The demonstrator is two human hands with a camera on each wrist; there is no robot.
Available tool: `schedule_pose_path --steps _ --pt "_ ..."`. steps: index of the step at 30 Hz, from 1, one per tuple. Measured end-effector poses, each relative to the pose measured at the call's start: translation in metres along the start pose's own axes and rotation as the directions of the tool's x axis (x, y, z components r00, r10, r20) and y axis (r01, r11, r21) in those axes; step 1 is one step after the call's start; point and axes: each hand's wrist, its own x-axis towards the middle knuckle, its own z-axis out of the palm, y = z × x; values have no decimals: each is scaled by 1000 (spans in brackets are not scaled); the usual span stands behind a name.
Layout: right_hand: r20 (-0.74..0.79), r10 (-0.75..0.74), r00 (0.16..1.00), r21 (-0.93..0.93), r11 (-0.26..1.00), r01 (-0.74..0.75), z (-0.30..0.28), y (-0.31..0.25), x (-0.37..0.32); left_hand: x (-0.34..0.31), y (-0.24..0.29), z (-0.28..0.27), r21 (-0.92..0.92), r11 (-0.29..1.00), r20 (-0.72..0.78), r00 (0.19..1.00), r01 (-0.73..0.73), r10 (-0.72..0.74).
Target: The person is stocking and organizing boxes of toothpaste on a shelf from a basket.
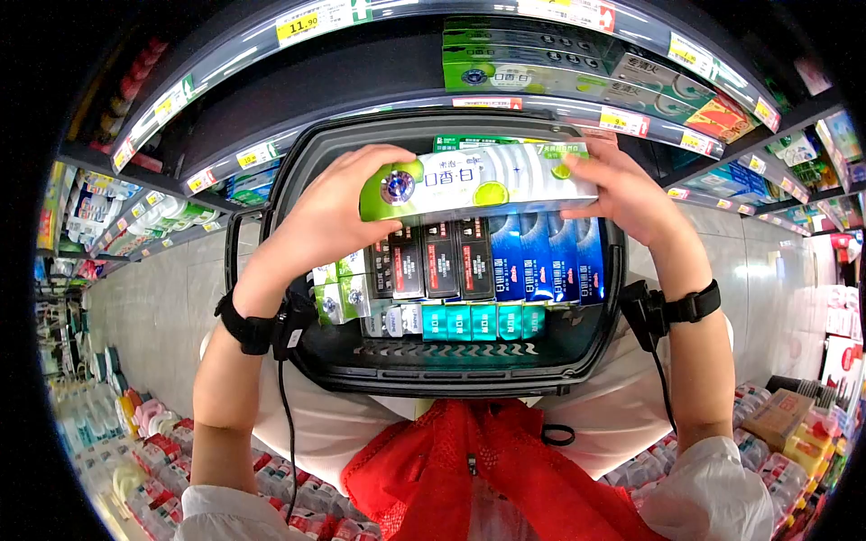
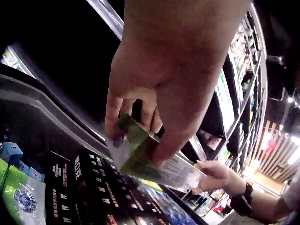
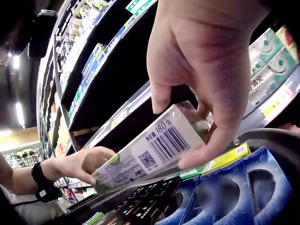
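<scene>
A long white-and-green toothpaste box (image 1: 528,187), printed with limes, is held level above a black basket (image 1: 329,361). My left hand (image 1: 329,198) grips its left end and my right hand (image 1: 631,189) grips the other, thumbs on the near side. The right wrist view shows a barcode (image 3: 168,143) on the box, by the right thumb. Below it in the basket stand black boxes (image 1: 439,261), blue boxes (image 1: 550,261) and, nearer me, teal boxes (image 1: 483,322). Green-and-white boxes (image 1: 343,293) sit at the left. The held box hides part of the far rows.
Ahead is a store shelf with price tags (image 1: 622,122) along its edge. Similar toothpaste boxes (image 1: 519,68) are stacked on it, right of centre. The basket rests close to my lap, against the light trousers (image 1: 298,424). Packed goods (image 1: 162,469) lie behind on both sides.
</scene>
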Motion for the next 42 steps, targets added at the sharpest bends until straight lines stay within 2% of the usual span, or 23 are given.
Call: schedule_pose_path --steps 1,3,6,9,11,13,15,17,19,20,22,23,24,25,26,28,30,31,34,38,39,40,42 --pt "-14 -54 998 -70 996 52 2 3 1 0 -3 3 -1 1000 1 1000 -1 1" --pt "16 15 1000 -84 996 -13 1 1 2 1 -3 7 147 988 -107 993 -39 55" --pt "4 10 1000 -122 992 -9 -1 5 9 1 -5 9 167 984 -81 993 -67 81" --pt "-4 -87 996 -204 975 85 -5 8 12 1 -11 12 166 981 -46 993 -100 109" --pt "-18 -77 997 -253 965 70 -2 9 11 1 -11 11 130 991 -12 999 -28 29" --pt "-49 -52 997 -256 966 38 1 4 10 -1 -17 14 129 991 -20 999 -38 41" --pt "61 -177 982 -171 968 185 -3 13 17 -1 -22 15 120 993 15 1000 -13 12" --pt "26 -170 985 -213 962 172 -3 12 15 1 -19 15 -2 997 83 994 76 -75" --pt "113 -328 938 -571 751 332 -5 17 16 4 -13 14 -8 994 116 988 108 -107" --pt "100 -332 938 -569 754 327 -4 19 16 4 -12 15 -5 995 124 988 98 -96" --pt "41 -443 896 -574 723 384 -4 21 18 6 -19 18 -23 996 -11 996 91 -91" --pt "11 -488 873 -575 711 405 -3 23 17 7 -21 20 -18 996 1 997 83 -83" --pt "8 -570 821 -593 659 463 -4 23 19 9 -23 21 8 999 -123 991 51 -50" --pt "-7 -576 817 -589 663 462 -6 24 22 11 -24 21 37 999 -240 971 25 -15" --pt "-70 -606 792 -589 666 458 -7 24 25 14 -22 18 -3 996 -252 964 88 -86" --pt "-174 -652 738 -611 659 439 -7 22 25 17 -31 20 -68 994 -361 927 81 -100" --pt "-212 -628 749 -583 696 419 -6 17 20 24 -52 20 -148 986 -428 895 71 -129" --pt "-234 -602 763 -561 725 400 -4 15 19 27 -59 17 -247 961 -373 903 126 -214" --pt "-210 -553 806 -587 731 348 2 12 19 47 -69 10 -360 916 -468 815 177 -342" --pt "-194 -534 823 -611 722 325 5 12 14 90 -81 -3 -473 863 -494 758 176 -425" --pt "-189 -529 828 -623 716 315 6 13 13 102 -79 -5 -465 865 -498 753 187 -430" --pt "-199 -595 779 -553 724 411 8 16 15 115 -89 -8 -465 866 -499 754 181 -426" --pt "-229 -549 804 -542 758 364 11 16 13 140 -103 -14 -497 855 -488 768 147 -415"
